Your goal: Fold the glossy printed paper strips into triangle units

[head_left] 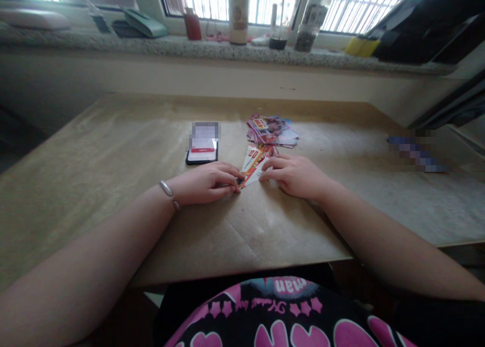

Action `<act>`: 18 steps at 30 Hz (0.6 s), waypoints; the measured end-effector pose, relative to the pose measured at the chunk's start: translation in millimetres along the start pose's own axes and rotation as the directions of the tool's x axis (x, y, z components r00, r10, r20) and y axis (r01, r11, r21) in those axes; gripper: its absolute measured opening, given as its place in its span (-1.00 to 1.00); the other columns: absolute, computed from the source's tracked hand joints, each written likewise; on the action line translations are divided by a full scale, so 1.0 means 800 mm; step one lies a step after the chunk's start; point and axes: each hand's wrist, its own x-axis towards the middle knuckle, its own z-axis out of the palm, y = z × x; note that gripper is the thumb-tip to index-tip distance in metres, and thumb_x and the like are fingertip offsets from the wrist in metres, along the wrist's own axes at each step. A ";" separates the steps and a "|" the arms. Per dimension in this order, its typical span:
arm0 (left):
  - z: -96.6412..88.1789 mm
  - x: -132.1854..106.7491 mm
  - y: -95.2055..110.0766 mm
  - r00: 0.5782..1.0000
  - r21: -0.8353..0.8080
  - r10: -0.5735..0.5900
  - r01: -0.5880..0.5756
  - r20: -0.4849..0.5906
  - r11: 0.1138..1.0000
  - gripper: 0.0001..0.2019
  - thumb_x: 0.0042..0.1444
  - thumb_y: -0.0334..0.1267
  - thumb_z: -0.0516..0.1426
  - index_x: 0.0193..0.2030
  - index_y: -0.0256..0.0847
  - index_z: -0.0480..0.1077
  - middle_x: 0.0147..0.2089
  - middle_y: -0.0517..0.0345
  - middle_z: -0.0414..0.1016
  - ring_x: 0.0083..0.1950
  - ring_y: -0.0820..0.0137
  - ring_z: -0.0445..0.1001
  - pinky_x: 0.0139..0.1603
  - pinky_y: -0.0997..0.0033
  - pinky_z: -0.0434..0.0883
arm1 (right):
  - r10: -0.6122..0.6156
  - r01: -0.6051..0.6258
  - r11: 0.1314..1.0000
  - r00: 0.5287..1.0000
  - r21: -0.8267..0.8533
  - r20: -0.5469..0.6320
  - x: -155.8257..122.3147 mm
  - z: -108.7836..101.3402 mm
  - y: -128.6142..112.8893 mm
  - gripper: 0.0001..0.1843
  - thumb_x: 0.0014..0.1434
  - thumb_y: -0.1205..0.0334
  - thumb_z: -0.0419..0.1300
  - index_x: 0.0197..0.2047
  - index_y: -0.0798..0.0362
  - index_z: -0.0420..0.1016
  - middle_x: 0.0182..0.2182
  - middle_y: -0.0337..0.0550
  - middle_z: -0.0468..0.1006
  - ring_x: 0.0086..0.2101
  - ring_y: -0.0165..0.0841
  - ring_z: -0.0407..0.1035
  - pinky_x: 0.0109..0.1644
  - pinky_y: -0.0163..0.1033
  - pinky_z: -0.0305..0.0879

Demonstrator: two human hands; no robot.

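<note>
A folded, brightly printed paper leaflet [253,164], red, orange and white, lies on the brown cardboard-covered table [113,155]. My left hand [208,183], with a bracelet at the wrist, presses its curled fingertips on the leaflet's near left corner. From the right, the fingers of my right hand [293,175] pinch and press its right edge. Just beyond lies a loose pile of similar colourful leaflets [271,131]. A black phone [202,147] with a lit screen rests flat to the left of the leaflet.
A granite window sill [212,49] runs along the back with a red bottle [192,25], a tall beige cylinder [238,13], jars [308,29] and a yellow item [361,46]. A blurred bluish object [417,152] lies at the table's right.
</note>
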 end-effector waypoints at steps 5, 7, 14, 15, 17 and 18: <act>0.000 0.000 -0.003 1.000 -0.012 0.000 0.000 0.011 1.000 -0.75 0.27 -0.35 0.02 -0.15 -0.17 0.55 0.17 0.06 0.47 0.20 0.30 0.39 0.26 0.21 0.32 | 0.057 -0.057 0.998 0.998 -0.025 0.002 -0.011 -0.003 0.009 -0.53 0.08 0.46 0.11 -0.02 -0.16 0.57 0.04 -0.19 0.53 -0.04 -0.24 0.41 -0.09 -0.21 0.34; 0.001 -0.001 -0.005 1.000 -0.020 -0.005 0.005 0.008 1.000 -0.75 0.27 -0.34 0.02 -0.16 -0.17 0.55 0.16 0.05 0.47 0.20 0.30 0.39 0.26 0.22 0.32 | 0.078 -0.077 0.996 0.997 -0.037 0.006 -0.014 -0.003 0.013 -0.54 0.07 0.45 0.12 -0.03 -0.17 0.58 0.06 -0.19 0.51 -0.03 -0.23 0.42 -0.09 -0.20 0.35; -0.002 -0.002 -0.006 1.000 -0.046 -0.015 0.016 0.026 0.999 -0.75 0.27 -0.34 0.03 -0.17 -0.15 0.56 0.19 0.08 0.45 0.24 0.32 0.36 0.29 0.24 0.29 | 0.150 -0.150 0.986 0.989 -0.066 -0.007 -0.021 -0.005 0.023 -0.53 0.08 0.47 0.08 -0.08 -0.19 0.61 0.06 -0.25 0.53 -0.06 -0.27 0.47 -0.11 -0.23 0.37; -0.002 -0.002 -0.006 1.000 -0.048 -0.017 0.018 0.025 0.999 -0.75 0.27 -0.34 0.03 -0.17 -0.15 0.56 0.19 0.08 0.45 0.24 0.32 0.35 0.29 0.24 0.28 | 0.165 -0.165 0.984 0.986 -0.067 -0.005 -0.022 -0.005 0.024 -0.53 0.08 0.47 0.08 -0.09 -0.19 0.62 0.05 -0.26 0.54 -0.07 -0.27 0.48 -0.12 -0.24 0.37; -0.002 -0.002 -0.007 1.000 -0.055 -0.015 0.016 0.023 0.998 -0.75 0.27 -0.34 0.03 -0.17 -0.15 0.57 0.19 0.08 0.45 0.24 0.32 0.36 0.29 0.25 0.28 | 0.196 -0.195 0.978 0.981 -0.070 0.006 -0.023 -0.006 0.026 -0.54 0.08 0.47 0.08 -0.10 -0.19 0.62 0.03 -0.28 0.56 -0.10 -0.28 0.49 -0.15 -0.25 0.37; -0.002 -0.002 -0.008 1.000 -0.059 -0.011 0.012 0.022 0.998 -0.75 0.27 -0.34 0.03 -0.17 -0.15 0.57 0.19 0.08 0.45 0.24 0.32 0.36 0.29 0.26 0.28 | 0.207 -0.206 0.976 0.978 -0.072 0.013 -0.024 -0.007 0.027 -0.54 0.08 0.46 0.07 -0.11 -0.19 0.62 0.02 -0.28 0.56 -0.10 -0.28 0.50 -0.16 -0.25 0.37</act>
